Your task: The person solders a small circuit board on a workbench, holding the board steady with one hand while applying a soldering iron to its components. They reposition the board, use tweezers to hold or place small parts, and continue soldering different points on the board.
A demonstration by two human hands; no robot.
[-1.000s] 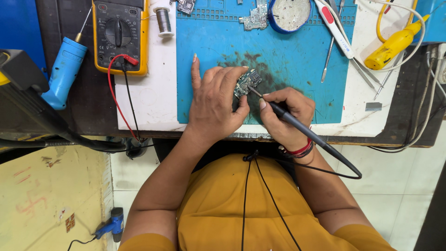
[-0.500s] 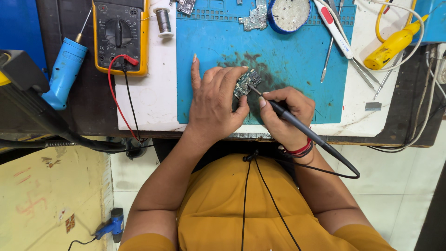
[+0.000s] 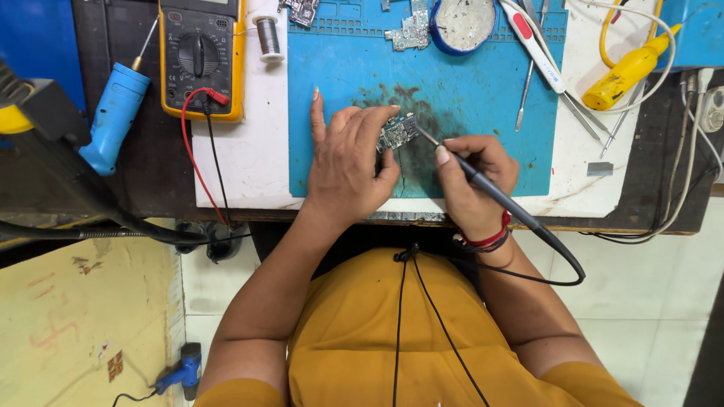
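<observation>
A small circuit board (image 3: pixel 397 133) lies on the blue work mat (image 3: pixel 483 98), near its middle. The left hand (image 3: pixel 348 164) pins it at the left edge, fingers curled over it. The right hand (image 3: pixel 471 177) is closed in a pen grip on a soldering iron (image 3: pixel 483 183), tip touching the board's right side. A yellow multimeter (image 3: pixel 200 56) sits far left; tweezers (image 3: pixel 528 90) lie far right.
</observation>
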